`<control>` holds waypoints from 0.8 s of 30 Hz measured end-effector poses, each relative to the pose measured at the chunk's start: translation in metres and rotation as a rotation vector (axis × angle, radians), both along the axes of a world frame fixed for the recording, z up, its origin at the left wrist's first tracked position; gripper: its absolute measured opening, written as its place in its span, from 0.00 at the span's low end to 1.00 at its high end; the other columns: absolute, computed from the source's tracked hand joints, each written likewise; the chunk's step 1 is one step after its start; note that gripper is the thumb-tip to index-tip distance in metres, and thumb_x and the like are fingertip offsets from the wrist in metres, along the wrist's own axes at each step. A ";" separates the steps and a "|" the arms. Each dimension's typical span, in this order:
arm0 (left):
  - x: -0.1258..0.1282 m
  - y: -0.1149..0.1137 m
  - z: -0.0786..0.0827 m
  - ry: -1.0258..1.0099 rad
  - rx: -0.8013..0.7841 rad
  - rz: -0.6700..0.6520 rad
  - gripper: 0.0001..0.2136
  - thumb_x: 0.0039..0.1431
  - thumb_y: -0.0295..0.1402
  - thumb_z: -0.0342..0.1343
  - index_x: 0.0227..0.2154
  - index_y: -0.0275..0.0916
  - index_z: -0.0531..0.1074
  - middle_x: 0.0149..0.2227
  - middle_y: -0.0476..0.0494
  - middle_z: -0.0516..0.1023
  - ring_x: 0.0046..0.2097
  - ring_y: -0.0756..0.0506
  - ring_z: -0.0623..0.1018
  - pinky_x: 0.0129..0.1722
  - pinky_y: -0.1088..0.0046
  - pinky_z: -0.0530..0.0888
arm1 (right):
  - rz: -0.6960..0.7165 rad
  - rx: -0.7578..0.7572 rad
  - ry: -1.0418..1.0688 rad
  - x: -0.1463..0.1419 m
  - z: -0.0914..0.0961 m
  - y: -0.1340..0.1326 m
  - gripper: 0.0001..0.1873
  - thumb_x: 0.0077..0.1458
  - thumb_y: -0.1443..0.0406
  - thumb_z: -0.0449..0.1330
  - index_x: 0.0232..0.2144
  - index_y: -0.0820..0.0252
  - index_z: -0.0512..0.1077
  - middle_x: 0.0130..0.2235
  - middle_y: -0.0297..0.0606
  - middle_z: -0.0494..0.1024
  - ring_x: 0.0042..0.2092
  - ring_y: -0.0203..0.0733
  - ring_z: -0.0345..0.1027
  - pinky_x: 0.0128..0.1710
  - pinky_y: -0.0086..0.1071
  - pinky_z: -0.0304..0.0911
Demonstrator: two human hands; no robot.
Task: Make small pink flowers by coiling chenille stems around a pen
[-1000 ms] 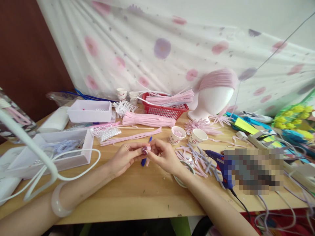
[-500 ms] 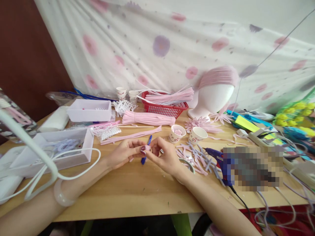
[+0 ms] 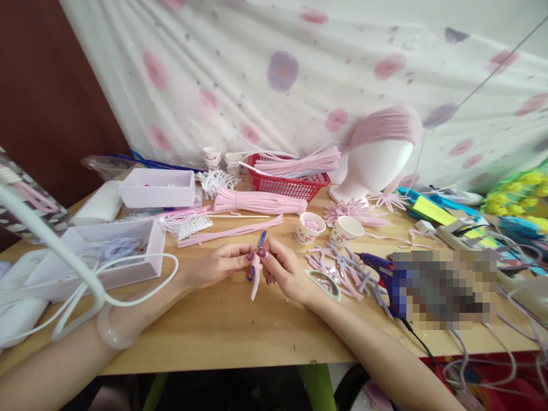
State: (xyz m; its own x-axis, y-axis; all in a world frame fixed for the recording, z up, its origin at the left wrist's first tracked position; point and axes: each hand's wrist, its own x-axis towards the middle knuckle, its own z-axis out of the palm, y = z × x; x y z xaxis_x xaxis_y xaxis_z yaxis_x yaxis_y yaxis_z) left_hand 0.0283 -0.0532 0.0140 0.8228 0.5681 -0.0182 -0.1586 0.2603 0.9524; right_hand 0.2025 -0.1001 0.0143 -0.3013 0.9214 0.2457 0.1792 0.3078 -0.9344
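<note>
My left hand [image 3: 220, 264] and my right hand [image 3: 285, 268] meet above the middle of the table, thumbs and fingers pinched together. Between them they hold a short pink pipe cleaner [image 3: 256, 281], bent at the top, its tail hanging down toward me. A blue pen [image 3: 262, 238] lies on the wood just behind the fingers, partly covered by them. Close to my right wrist is a pair of scissors, its pale handle [image 3: 325, 284] showing. Cut pink and lilac pipe cleaner pieces [image 3: 338, 268] are scattered beyond it.
Two paper cups [image 3: 346, 231] stand behind the cut pieces, one holding pink bits. A glue gun [image 3: 383, 271] lies at right. White boxes [image 3: 156, 191] sit at left, a red basket [image 3: 291, 184] and a foam head [image 3: 377, 160] at the back. A white cable [image 3: 141, 302] crosses my left forearm.
The pink pipe cleaner, mostly hidden in my fingers before, now shows a tail hanging down. My fingers have shifted on it, and the view has moved slightly.
</note>
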 end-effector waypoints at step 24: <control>-0.001 0.004 0.000 -0.106 -0.103 0.010 0.08 0.52 0.36 0.60 0.30 0.35 0.76 0.30 0.40 0.76 0.37 0.42 0.74 0.41 0.65 0.66 | 0.086 -0.122 0.029 0.007 -0.006 0.014 0.22 0.62 0.53 0.50 0.21 0.60 0.64 0.21 0.30 0.65 0.23 0.32 0.59 0.27 0.28 0.59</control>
State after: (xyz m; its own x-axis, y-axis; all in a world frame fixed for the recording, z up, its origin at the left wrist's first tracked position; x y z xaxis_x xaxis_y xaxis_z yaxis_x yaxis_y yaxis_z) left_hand 0.0269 -0.0494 0.0140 0.8176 0.5756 0.0098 -0.2597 0.3536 0.8986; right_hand 0.2094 -0.0861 0.0085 -0.3752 0.9158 0.1436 0.1292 0.2050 -0.9702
